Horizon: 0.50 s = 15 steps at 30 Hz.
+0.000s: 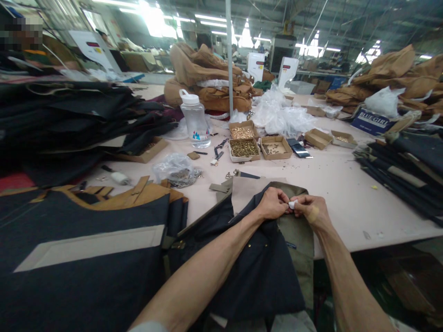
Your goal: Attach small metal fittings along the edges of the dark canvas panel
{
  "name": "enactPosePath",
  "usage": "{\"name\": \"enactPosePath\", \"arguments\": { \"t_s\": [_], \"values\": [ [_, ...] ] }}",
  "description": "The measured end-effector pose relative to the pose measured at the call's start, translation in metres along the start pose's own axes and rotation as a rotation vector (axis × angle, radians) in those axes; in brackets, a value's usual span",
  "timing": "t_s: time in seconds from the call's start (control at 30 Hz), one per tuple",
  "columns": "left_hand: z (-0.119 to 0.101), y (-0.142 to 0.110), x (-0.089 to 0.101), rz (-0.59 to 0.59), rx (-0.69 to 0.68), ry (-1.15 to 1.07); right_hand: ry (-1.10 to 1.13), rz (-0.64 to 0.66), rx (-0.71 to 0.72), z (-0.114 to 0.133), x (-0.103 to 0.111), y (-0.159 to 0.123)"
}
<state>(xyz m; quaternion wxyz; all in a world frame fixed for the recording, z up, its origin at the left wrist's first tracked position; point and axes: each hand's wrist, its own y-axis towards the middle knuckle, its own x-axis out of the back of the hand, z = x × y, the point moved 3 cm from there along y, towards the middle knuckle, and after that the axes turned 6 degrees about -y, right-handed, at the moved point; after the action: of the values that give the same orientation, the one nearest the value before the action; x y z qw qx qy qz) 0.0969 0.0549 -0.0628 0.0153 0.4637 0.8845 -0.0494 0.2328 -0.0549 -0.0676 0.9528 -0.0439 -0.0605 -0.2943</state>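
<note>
A dark navy fabric piece (256, 272) with an olive-green side (297, 240) lies over the table's near edge, a few small brass studs showing on it. At its upper edge my left hand (275, 203) is closed, pinching the cloth between thumb and fingers. Close against those fingertips, my right hand (313, 211) is also closed in a pinch. Something small and white (292, 204) shows at its fingertips; whether it is a finger wrap or a held piece I cannot tell. A tan patch sits near the right wrist.
Small boxes of brass fittings (244, 148) stand beyond the fabric, near a clear water bottle (195, 122). A plastic bag of metal parts (176, 171) lies left. Dark fabric stacks (62, 120) flank both sides. A metal pole (230, 60) rises behind. Tan bags (207, 78) are piled farther back.
</note>
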Motion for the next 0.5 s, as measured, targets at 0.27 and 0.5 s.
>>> {"name": "enactPosePath", "arguments": {
  "t_s": [0.27,0.5],
  "values": [
    [-0.006,0.002,-0.001,-0.033,0.070,-0.134,0.021,0.091,0.088,0.006,-0.005,-0.005],
    [-0.008,-0.002,0.005,-0.241,-0.056,0.094,-0.080,0.156,0.089,0.009,-0.012,-0.005]
  ]
}}
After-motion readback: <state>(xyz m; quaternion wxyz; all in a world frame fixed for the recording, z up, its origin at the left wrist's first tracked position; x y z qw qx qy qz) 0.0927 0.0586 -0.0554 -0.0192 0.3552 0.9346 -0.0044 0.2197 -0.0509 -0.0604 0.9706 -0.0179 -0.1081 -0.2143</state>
